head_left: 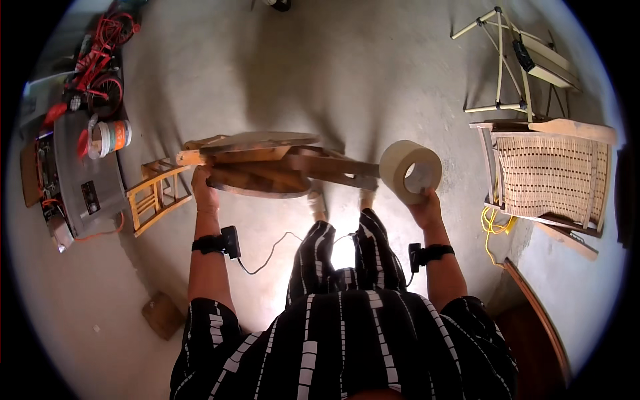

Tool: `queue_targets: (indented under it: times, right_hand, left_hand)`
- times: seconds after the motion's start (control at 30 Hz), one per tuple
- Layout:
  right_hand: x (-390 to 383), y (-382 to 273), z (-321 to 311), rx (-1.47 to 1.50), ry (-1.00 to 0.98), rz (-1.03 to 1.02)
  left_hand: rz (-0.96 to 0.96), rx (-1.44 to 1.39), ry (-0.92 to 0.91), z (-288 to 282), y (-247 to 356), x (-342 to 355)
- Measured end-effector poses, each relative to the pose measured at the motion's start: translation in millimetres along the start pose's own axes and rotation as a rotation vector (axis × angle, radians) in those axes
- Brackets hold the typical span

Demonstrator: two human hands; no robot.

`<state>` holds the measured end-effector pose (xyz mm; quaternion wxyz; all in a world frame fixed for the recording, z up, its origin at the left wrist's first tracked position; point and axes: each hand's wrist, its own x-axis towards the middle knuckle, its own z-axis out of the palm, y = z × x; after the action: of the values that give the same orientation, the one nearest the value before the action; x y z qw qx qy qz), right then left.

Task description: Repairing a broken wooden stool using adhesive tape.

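My left hand is closed around the left end of a brown wooden piece of furniture with rounded boards and straight legs, possibly a folded stool. It is held sideways in front of me above the floor and is partly blurred. On the right, my right hand grips a wide, pale roll of tape by its lower rim, with the hole in its core showing. The right end of the stool's legs meets the roll's left edge in the picture; I cannot tell whether they touch.
A small wooden rack stands left, by a grey cabinet bearing a white tub. A red bicycle is behind. On the right are a woven chair, a tube frame and a yellow cable.
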<state>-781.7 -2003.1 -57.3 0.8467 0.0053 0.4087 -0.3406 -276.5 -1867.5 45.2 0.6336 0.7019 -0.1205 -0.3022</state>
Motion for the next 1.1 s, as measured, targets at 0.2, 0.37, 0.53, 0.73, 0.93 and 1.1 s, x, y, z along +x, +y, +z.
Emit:
queue_targets:
  times: [0.2, 0.37, 0.53, 0.73, 0.93, 1.1]
  right_hand:
    - [62.9, 13.0, -0.3, -0.214, -0.08, 0.062]
    - [81.9, 34.3, 28.8, -0.224, 0.044, 0.038]
    - [86.8, 63.5, 50.8, -0.226, 0.131, 0.035]
    - [105.3, 77.3, 37.6, -0.085, 0.115, 0.131]
    - [114.1, 89.7, 66.8, -0.25, 0.166, -0.036]
    - [111.6, 78.1, 110.7, -0.274, 0.183, 0.006]
  left_hand:
    - [-0.092, -0.011, -0.014, -34.3, -1.0, 33.0]
    - [-0.069, 0.064, -0.124, -30.0, -3.9, 32.2]
    - [-0.089, 0.053, -0.138, -53.8, -11.5, 25.3]
    - [0.003, 0.065, -0.108, -63.5, -27.9, 13.7]
    - [0.014, -0.104, 0.197, -49.1, -26.7, 20.8]
    - [-0.124, -0.278, 0.273, -64.1, -9.0, 19.1]
